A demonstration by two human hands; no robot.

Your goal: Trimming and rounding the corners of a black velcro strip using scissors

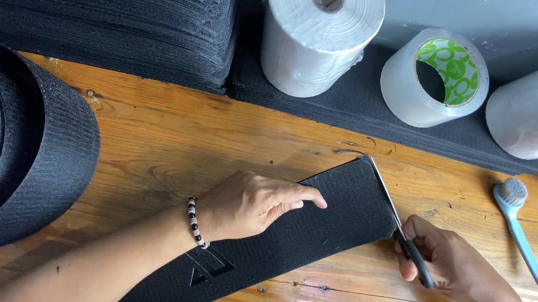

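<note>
Right hand [455, 260] is closing its grip on scissors [393, 212], blades running along the strap [314, 229] end just left of it. Left hand [254, 202] is pressing flat, open, farther left on the bench [165, 135].

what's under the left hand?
The left hand presses flat on a black fabric strip, which lies on the wooden table. The strip's surface beneath the palm is covered, so anything there cannot be seen.
</note>
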